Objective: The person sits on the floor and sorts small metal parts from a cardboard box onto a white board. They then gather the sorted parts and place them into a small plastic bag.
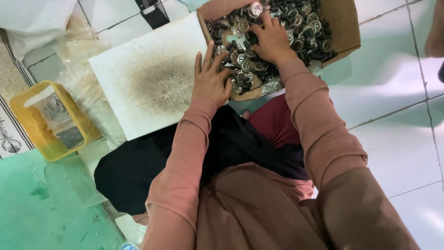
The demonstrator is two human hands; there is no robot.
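cardboard box (344, 21) of small metal wheel parts (303, 34), right hand (272, 40) spread flat inside it, left hand (212, 78) spread on its near-left rim, stained white board (152, 74) left of box

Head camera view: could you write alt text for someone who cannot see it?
A person's right hand digs in a cardboard box of small dark metal wheel parts, while the left hand rests at its edge beside a stained white board; a yellow tray sits nearby.

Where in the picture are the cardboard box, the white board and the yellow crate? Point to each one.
cardboard box (346, 28): head view, on its bare right inner wall.
white board (138, 60): head view, on a clean part of its upper left surface.
yellow crate (23, 118): head view, on its left rim.
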